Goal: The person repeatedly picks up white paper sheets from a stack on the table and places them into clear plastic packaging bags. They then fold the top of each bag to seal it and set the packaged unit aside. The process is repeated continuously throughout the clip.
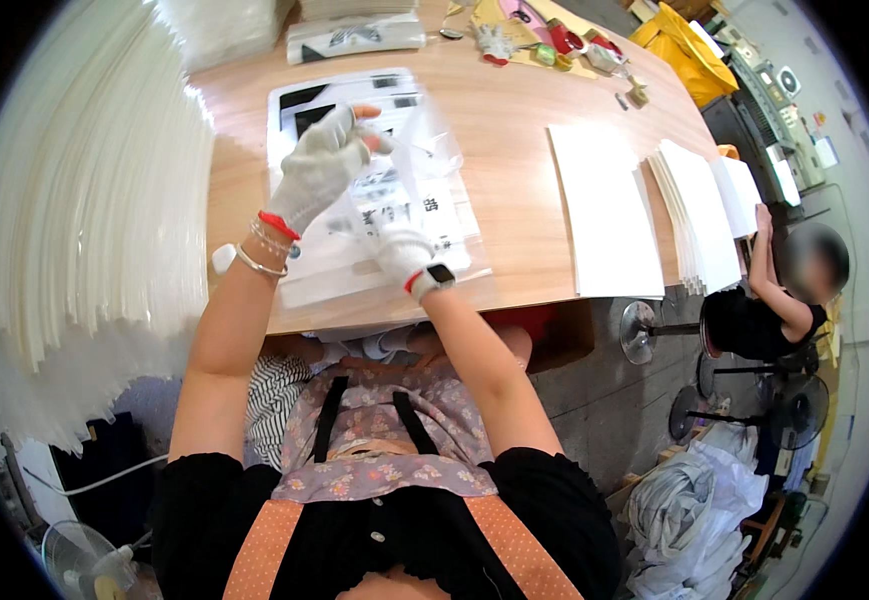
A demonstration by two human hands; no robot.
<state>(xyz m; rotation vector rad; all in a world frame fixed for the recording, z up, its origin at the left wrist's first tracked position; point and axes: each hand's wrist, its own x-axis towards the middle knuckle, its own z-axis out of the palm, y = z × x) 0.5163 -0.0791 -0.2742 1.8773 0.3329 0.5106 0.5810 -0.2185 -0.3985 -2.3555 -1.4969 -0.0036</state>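
Both my hands wear pale knit gloves with red cuffs and work over a stack of clear printed plastic bags (pixel 299 270) on the table. My left hand (pixel 322 165) is above the stack's upper part, bare fingertips showing, bent at the edge of a lifted clear plastic bag (pixel 422 150). Its fingers seem to pinch the film, though the contact is hard to see. My right hand (pixel 402 250), with a dark watch at the wrist, is lower and to the right, against the same film. Its fingers blend into the film and are hidden.
Tall piles of translucent bags (pixel 84 180) line the left side. White sheets (pixel 604 210) and a white stack (pixel 692 215) lie on the right. At the far edge are rolls of tape (pixel 564 38) and a glove (pixel 495 43). A co-worker (pixel 779 290) sits at right near floor fans.
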